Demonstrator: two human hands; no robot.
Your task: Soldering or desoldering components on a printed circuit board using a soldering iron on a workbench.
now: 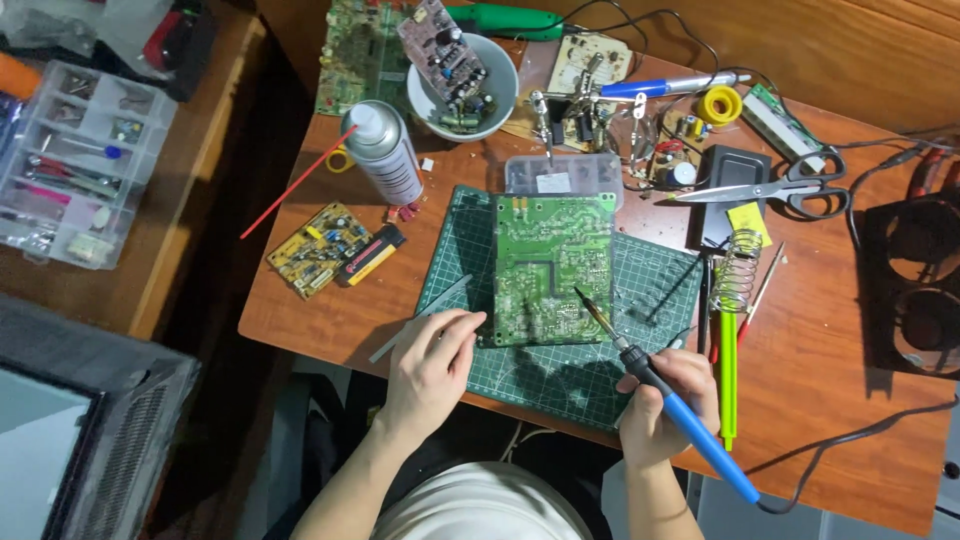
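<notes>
Green circuit board (553, 268), flat and rectangular, solder side up, lies on a gridded green cutting mat (600, 375) near the front edge of the reddish wood-grain surface (830, 400). Left hand (432, 365): fingers curled, tips touching the board's near-left corner. Right hand (668, 400): fingers wrapped round a blue-handled soldering iron (660, 385), tip on the board.

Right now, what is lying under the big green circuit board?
Under the green circuit board lies a dark green cutting mat with a grid. The mat's part beneath the board is covered, so anything there cannot be seen.
</notes>
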